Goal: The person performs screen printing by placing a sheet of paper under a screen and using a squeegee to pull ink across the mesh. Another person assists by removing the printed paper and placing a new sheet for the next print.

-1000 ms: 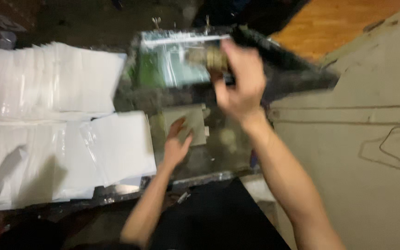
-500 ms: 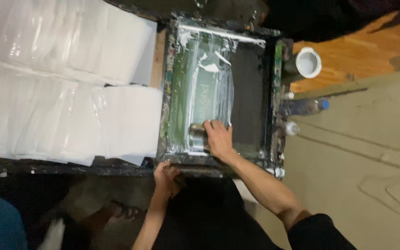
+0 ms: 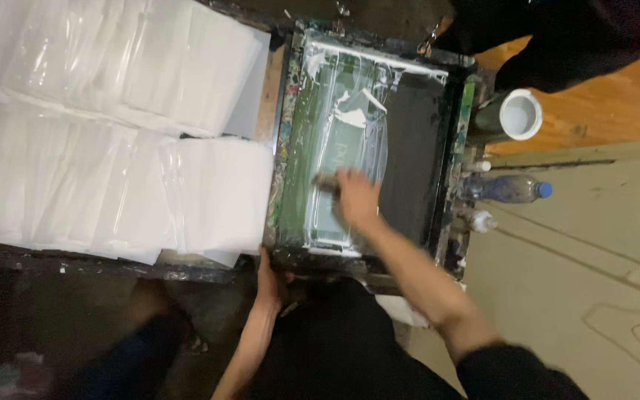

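Observation:
A dark, paint-stained screen-printing frame (image 3: 453,148) lies flat on the bench, its green mesh streaked with white ink. My right hand (image 3: 357,200) is shut on a squeegee (image 3: 326,182) pressed on the mesh near its middle. My left hand (image 3: 268,278) grips the near edge of the frame at its left corner. White ink lies in bands along the far and near ends of the mesh.
Overlapping rows of white plastic bags (image 3: 105,148) cover the bench to the left. A white cup (image 3: 520,115) and a plastic bottle (image 3: 509,189) lie right of the frame. Another person in dark clothes (image 3: 557,37) stands at the far right. Beige floor lies to the right.
One second ago the frame was tilted up with my right hand on it; now it lies flat. My right hand with the squeegee has moved away from me along the mesh.

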